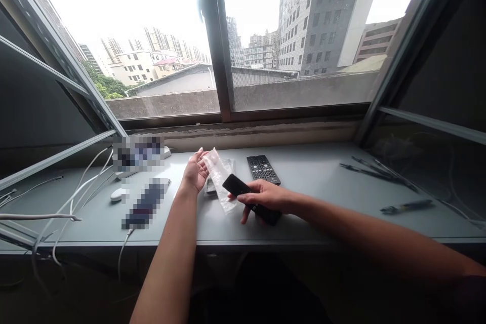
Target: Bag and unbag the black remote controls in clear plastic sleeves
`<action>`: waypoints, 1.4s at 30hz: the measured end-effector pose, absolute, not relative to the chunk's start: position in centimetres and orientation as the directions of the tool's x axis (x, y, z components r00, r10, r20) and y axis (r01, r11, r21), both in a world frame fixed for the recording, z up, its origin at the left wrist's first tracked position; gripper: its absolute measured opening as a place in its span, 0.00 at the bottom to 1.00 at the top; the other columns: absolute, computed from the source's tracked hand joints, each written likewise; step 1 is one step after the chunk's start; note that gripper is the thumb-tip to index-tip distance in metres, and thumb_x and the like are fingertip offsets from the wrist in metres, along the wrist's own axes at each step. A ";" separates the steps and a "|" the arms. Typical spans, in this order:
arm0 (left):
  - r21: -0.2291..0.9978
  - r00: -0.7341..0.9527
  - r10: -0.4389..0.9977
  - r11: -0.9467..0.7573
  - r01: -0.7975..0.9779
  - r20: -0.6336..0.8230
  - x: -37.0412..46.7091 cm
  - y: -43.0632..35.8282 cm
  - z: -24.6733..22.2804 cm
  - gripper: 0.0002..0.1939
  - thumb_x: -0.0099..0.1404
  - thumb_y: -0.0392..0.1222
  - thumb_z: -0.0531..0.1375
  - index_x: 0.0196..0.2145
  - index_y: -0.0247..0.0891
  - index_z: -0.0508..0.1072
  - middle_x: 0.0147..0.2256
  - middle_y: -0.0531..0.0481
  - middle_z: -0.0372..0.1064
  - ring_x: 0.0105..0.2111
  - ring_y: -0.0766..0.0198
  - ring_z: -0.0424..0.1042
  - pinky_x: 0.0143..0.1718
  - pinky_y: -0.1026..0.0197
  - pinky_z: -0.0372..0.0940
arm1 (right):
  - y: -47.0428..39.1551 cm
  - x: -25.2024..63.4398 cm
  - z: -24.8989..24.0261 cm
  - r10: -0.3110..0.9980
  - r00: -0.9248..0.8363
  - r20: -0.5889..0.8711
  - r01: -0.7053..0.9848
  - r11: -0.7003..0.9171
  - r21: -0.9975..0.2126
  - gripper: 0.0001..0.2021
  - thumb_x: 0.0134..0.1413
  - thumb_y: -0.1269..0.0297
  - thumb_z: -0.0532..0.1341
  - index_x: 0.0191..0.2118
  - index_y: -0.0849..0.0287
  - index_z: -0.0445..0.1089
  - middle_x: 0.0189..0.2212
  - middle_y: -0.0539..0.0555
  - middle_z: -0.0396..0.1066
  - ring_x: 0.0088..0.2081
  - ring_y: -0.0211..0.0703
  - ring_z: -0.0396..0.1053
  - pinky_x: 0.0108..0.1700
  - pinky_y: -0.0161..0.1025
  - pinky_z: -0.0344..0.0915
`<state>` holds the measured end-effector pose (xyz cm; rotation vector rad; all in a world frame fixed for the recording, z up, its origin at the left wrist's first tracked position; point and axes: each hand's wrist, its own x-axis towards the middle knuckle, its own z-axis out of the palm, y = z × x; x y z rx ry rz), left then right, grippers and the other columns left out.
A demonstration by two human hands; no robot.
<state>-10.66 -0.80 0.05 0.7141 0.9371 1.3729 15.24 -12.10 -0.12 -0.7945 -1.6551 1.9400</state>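
My right hand (pixel 261 197) is wrapped around a black remote control (pixel 236 186), whose dark, smooth side faces up. Its near end points toward the front edge of the desk. At the remote's far end, a clear plastic sleeve (pixel 219 182) hangs at a slant. My left hand (pixel 196 171) has its fingers at the sleeve's upper end and holds it, palm turned inward. Partly hidden behind the sleeve lies a plastic-wrapped dark item (pixel 210 187). Beyond my right hand, two black remotes with buttons (pixel 262 168) rest side by side.
Along the left run white cables (pixel 72 202) beside a white mouse-like object (pixel 117 195) and two blurred-out items. Several pens (pixel 406 206) and dark thin sticks (pixel 366 171) lie at the right. Metal frame bars flank the desk (pixel 315 182), with a window behind.
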 end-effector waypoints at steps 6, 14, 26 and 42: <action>0.966 0.025 0.997 0.071 -0.248 -0.067 -9.5 -1.3 -0.7 0.31 0.54 0.31 0.77 0.55 0.35 0.77 0.45 0.38 0.82 0.37 0.60 0.82 0.41 0.61 0.74 | -11.6 14.9 -0.4 0.778 -0.624 -0.067 -0.115 -0.176 -0.978 0.28 0.64 0.47 0.73 0.61 0.62 0.76 0.48 0.64 0.83 0.37 0.52 0.86 0.24 0.33 0.73; 0.966 -0.364 0.928 0.019 0.259 0.080 -17.2 1.4 -0.3 0.23 0.53 0.31 0.68 0.49 0.37 0.80 0.29 0.46 0.77 0.33 0.52 0.79 0.40 0.58 0.68 | -10.7 15.3 -1.4 0.787 -0.615 -0.041 -0.184 -0.194 -0.964 0.27 0.70 0.47 0.68 0.65 0.61 0.71 0.48 0.66 0.84 0.32 0.47 0.83 0.25 0.34 0.72; 0.812 -0.255 0.896 -0.172 0.558 0.364 -15.9 2.6 1.7 0.15 0.51 0.36 0.74 0.36 0.40 0.76 0.53 0.32 0.77 0.67 0.35 0.66 0.70 0.45 0.56 | -10.6 15.2 -1.2 0.809 -0.581 -0.090 -0.284 -0.305 -0.909 0.24 0.65 0.48 0.72 0.56 0.62 0.74 0.30 0.51 0.76 0.22 0.35 0.67 0.25 0.34 0.69; 0.963 0.362 0.895 -0.216 -0.163 0.262 -5.5 -0.2 1.9 0.27 0.65 0.60 0.73 0.49 0.35 0.82 0.50 0.34 0.82 0.51 0.47 0.80 0.58 0.48 0.68 | -9.2 15.4 -1.5 0.889 -0.455 -0.058 -0.548 -0.331 -0.768 0.22 0.81 0.48 0.50 0.53 0.61 0.72 0.36 0.56 0.76 0.23 0.39 0.68 0.23 0.36 0.63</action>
